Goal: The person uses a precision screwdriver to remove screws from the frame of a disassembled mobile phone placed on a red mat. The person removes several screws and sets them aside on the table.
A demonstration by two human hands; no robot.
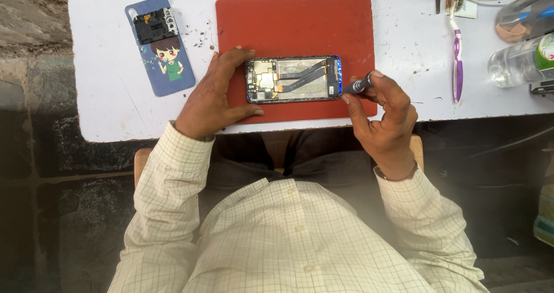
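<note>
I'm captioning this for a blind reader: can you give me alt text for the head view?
A left hand steadies an opened phone on a red mat while the right hand holds a screwdriver at its end. A blue phone case and a purple toothbrush lie on the white table.

At the right edge of the white tabletop lies a clear plastic bottle (517,62) on its side, wearing a green label (545,51) with a red patch near its cap end. No packages, signs or lit screens show anywhere else.
</note>
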